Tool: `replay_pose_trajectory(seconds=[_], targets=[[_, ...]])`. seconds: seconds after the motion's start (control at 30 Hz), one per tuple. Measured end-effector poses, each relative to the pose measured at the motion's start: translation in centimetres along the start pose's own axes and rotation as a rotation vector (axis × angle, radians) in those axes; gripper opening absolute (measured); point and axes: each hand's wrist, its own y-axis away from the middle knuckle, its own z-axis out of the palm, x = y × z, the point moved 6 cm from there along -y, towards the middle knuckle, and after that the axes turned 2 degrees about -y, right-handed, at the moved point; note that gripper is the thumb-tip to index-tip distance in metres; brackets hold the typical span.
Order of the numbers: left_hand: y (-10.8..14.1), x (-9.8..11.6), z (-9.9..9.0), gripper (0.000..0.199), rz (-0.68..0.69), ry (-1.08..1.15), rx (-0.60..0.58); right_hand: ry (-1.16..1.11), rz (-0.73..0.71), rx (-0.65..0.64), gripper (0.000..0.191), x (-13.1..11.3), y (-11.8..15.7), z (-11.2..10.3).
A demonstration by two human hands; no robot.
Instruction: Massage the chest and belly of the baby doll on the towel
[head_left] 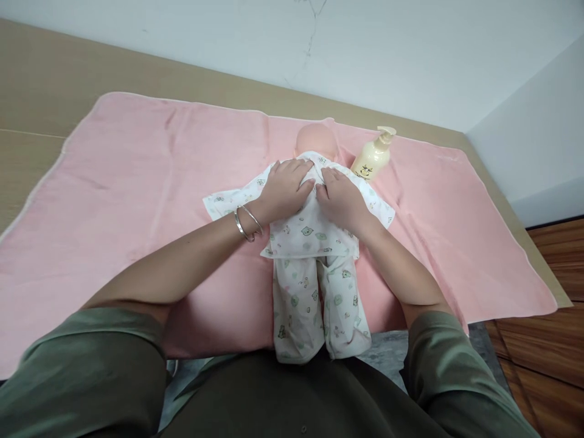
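Note:
A baby doll [316, 139] lies on a pink blanket [137, 176], its head toward the wall. It wears a white printed top [310, 234] with sleeves spread to both sides and matching trousers [298, 304]. My left hand [286, 187], with two silver bangles at the wrist, rests on the left part of the chest, fingers extended and slightly apart. On the right part of the chest lies my right hand [341, 198], its fingers laid on the cloth near the neckline. Both thumbs point toward each other at the middle, nearly touching.
A cream pump bottle [373, 159] leans on the blanket just right of the doll's head. Behind the tan table edge [41, 61] rises a white wall [228, 36]. Brown wooden panels [547, 340] stand at the lower right.

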Motion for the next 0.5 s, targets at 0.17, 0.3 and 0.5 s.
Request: replay_pose_trajectory(seconds=[0.17,0.3,0.5], targets=[[0.0,0.0,0.1,0.054,0.008,0.015,0.038,-0.066,-0.028,0.009,0.046,1.3,-1.1,0.2],[0.2,0.2,0.1,0.057,-0.004,-0.007,0.051,-0.081,0.019,0.01,0.058,2.7,-1.9,0.9],[-0.3,-0.1,-0.2,0.054,0.005,0.015,0.043,-0.005,0.013,0.05,0.047,1.5,-1.5,0.5]])
